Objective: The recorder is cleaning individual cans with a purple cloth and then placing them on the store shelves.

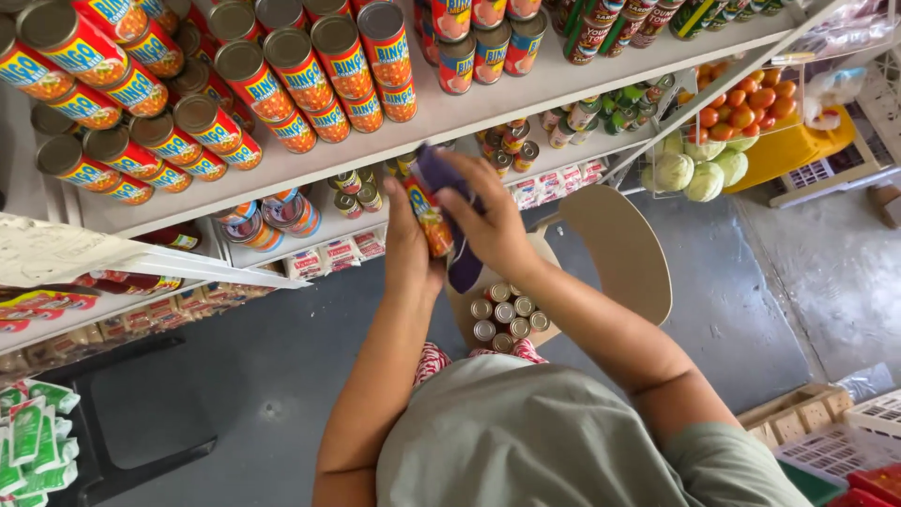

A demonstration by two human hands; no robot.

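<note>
My left hand (410,239) grips a tall can with a red, yellow and blue label (430,214), held in front of the white shelf (526,89). My right hand (488,221) presses a dark purple cloth (441,174) against the top of the can, and the cloth's tail hangs down below the hand. Under my hands a cardboard box of several small cans with silver lids (507,314) rests on a beige plastic chair (615,249).
Rows of the same red cans (282,70) fill the upper shelf, with smaller cans and packets on the shelves below. A wire basket holds cabbages (690,169) and oranges (746,103) at right. Crates (835,441) sit on the grey floor at bottom right, green sachets (33,437) at left.
</note>
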